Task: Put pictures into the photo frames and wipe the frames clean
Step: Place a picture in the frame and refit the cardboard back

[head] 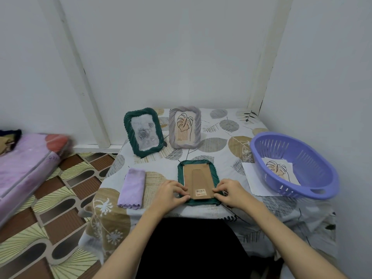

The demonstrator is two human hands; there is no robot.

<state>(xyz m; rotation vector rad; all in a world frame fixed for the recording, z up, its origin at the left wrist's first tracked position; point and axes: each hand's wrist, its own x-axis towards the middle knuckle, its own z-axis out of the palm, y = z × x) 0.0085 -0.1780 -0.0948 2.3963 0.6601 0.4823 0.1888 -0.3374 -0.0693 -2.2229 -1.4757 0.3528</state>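
A green photo frame [198, 164] lies face down near the table's front edge, its brown cardboard back [199, 178] up with a barcode sticker. My left hand [173, 193] presses its near left corner and my right hand [231, 193] its near right corner, fingertips on the cardboard's edge. Behind it stand a green frame [143, 131] holding a rose picture and a grey frame [184, 127] holding a leaf drawing. A folded lilac cloth [131, 188] lies left of my left hand. A leaf picture [281, 171] rests inside the purple basket [314, 186].
The small table wears a leaf-patterned cloth [221, 137] and sits in a white wall corner. White paper [253, 178] pokes from under the basket at right. A pink mattress [24, 166] lies on the patterned floor at left.
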